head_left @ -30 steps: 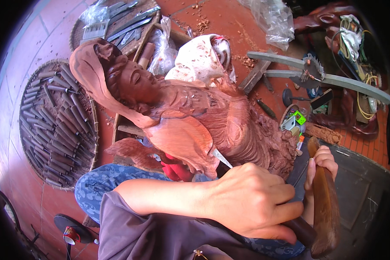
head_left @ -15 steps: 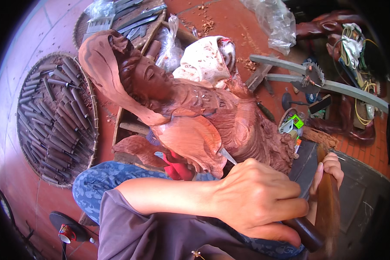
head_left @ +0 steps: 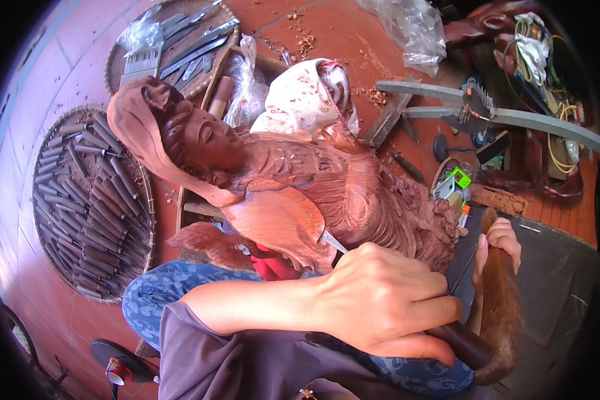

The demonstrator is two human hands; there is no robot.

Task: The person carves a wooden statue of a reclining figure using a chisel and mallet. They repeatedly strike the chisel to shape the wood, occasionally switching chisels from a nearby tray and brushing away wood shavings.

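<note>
Left hand [head_left: 380,303] is closed around a chisel [head_left: 457,340] with a dark wooden handle; the steel tip meets the lower fold of the wooden statue [head_left: 293,193], just below the figure's broad sleeve; right hand [head_left: 497,247] is clenched on the upper end of a wooden mallet [head_left: 500,320], held upright just right of the chisel handle.

The statue lies on its side across the person's lap and a low support, head toward the left, reddish-brown, robe folds carved.

Packages: 1 small bright green box [head_left: 460,178] sits in a round tub at the statue's right end; 2 clear plastic bags [head_left: 410,27] lie crumpled on the floor, 1 near the top edge and 1 behind the statue's shoulder; a white cloth [head_left: 307,100] dusted with chips lies against the statue's back.

Containers: 1 round woven tray [head_left: 147,220] at the left of the floor holds many dark-handled chisels laid in rows; a 2nd round tray [head_left: 113,63] near the top edge holds flat steel blades and a comb-like tool; wood chips lie scattered on the red floor [head_left: 40,120].
</note>
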